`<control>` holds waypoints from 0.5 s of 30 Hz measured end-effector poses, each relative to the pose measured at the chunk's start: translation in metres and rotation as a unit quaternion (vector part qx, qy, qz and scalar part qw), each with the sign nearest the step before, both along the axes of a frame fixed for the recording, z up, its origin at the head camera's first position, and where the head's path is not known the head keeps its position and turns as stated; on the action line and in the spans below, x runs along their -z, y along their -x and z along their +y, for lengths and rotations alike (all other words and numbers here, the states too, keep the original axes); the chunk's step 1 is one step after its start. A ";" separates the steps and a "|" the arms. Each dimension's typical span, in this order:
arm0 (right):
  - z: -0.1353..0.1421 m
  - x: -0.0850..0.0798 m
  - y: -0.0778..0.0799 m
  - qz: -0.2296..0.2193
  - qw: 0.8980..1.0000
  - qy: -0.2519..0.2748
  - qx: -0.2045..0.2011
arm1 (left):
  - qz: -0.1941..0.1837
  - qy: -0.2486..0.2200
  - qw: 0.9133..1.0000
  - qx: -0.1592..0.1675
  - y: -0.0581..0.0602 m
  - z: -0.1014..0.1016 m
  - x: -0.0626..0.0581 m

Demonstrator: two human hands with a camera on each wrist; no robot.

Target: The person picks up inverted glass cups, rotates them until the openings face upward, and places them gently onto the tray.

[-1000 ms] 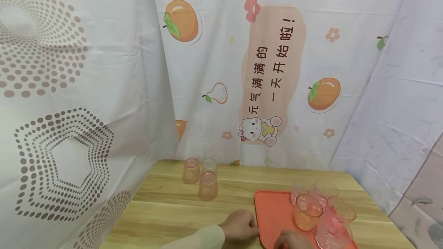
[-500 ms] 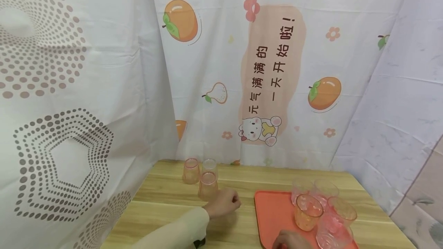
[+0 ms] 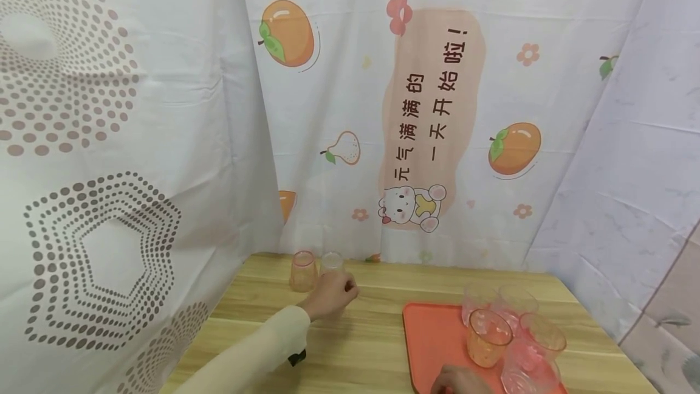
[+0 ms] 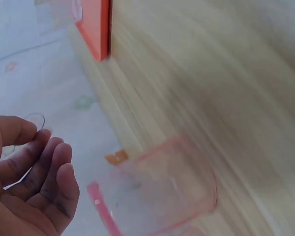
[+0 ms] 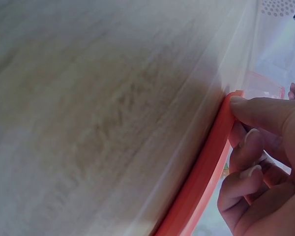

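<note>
My left hand [image 3: 330, 293] reaches over the table at the group of upside-down tumblers, overlapping the front pink one in the head view and hiding most of it. Its fingers are loosely bent, thumb near the fingertips, in the left wrist view, where a clear curved edge [image 4: 43, 120] shows behind them. A pink tumbler [image 4: 157, 191] stands beside that hand. Behind it are another pink tumbler [image 3: 303, 272] and a clear tumbler [image 3: 332, 261]. My right hand [image 3: 459, 380] pinches the rim of the orange-red tray [image 5: 206, 167], thumb on top and fingers curled below.
On the right part of the tray [image 3: 429, 333] stand several tumblers: an amber one [image 3: 488, 339] in front, another amber-rimmed one [image 3: 544, 333], and clear pinkish ones [image 3: 527, 369]. The wooden table [image 3: 361, 345] ends at a fruit-print curtain [image 3: 328, 199] behind and white cloth at both sides.
My left hand has moved from beside the tray's left edge, away and to the left, to the upside-down tumblers. The right hand stays at the tray's near rim.
</note>
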State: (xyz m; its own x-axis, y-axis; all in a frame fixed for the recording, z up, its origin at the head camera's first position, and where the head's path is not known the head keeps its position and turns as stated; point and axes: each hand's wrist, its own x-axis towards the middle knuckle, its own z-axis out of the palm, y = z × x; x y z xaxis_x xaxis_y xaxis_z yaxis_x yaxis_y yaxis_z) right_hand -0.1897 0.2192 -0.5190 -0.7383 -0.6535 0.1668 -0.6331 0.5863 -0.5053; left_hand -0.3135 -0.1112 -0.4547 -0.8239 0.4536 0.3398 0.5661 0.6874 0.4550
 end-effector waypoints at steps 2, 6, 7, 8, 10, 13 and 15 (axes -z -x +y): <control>0.000 -0.002 -0.001 -0.028 1.000 0.000 0.014 | -0.008 -0.015 1.000 0.001 0.003 -0.005 -0.003; -0.001 -0.006 -0.001 -0.075 0.997 0.001 0.033 | 0.008 -0.021 1.000 -0.006 0.009 -0.014 -0.006; -0.001 -0.006 0.000 -0.078 0.996 0.001 0.034 | 0.017 -0.020 1.000 -0.011 0.011 -0.016 -0.006; -0.001 -0.006 0.000 -0.082 0.996 0.001 0.035 | 0.026 -0.016 0.999 -0.018 0.012 -0.019 -0.006; -0.001 -0.007 0.000 -0.082 0.996 0.004 0.032 | 0.040 -0.005 0.999 -0.032 0.015 -0.023 -0.005; -0.001 -0.006 0.000 -0.082 0.996 0.007 0.029 | 0.043 0.016 0.997 -0.058 0.017 -0.030 -0.002; -0.001 -0.005 0.000 -0.080 0.996 0.006 0.029 | 0.039 0.035 0.996 -0.071 0.019 -0.034 0.001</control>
